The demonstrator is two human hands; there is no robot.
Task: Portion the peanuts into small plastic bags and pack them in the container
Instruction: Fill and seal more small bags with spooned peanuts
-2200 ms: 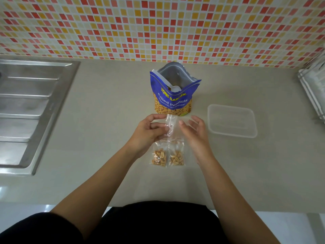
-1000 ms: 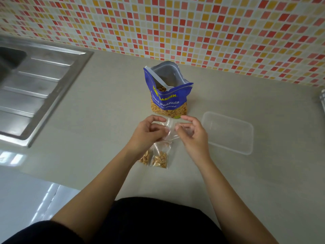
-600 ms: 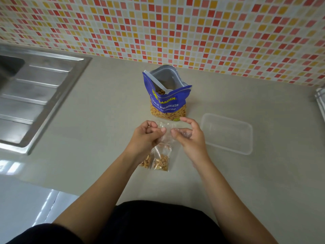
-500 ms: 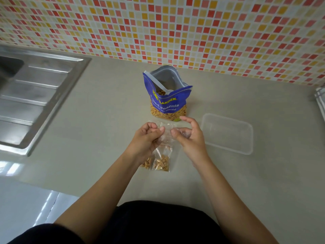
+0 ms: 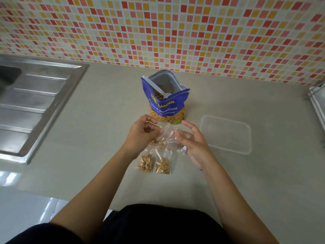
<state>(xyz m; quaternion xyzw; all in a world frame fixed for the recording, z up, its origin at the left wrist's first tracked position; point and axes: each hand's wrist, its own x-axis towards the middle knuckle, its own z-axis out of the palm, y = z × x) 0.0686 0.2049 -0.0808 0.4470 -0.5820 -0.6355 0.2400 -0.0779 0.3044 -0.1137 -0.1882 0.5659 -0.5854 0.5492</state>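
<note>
1. Pinching one edge of a small clear bag [image 5: 166, 133], the left hand [image 5: 142, 136] curls its fingers; the right hand [image 5: 193, 144] is relaxed, fingers touching the plastic.
2. Two filled peanut bags [image 5: 146, 162] [image 5: 162, 166] lie side by side on the counter [image 5: 105, 106], just below the hands.
3. The peanut pouch [image 5: 165, 106] stands unsealed behind, a white spoon [image 5: 157, 88] inside.
4. The clear container [image 5: 226, 134] sits right; the sink [image 5: 35, 106] left.

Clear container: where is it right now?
Head view: the clear container sits empty on the counter on the person's right, to the right of the right hand and the upright peanut bag, touching neither.
</note>
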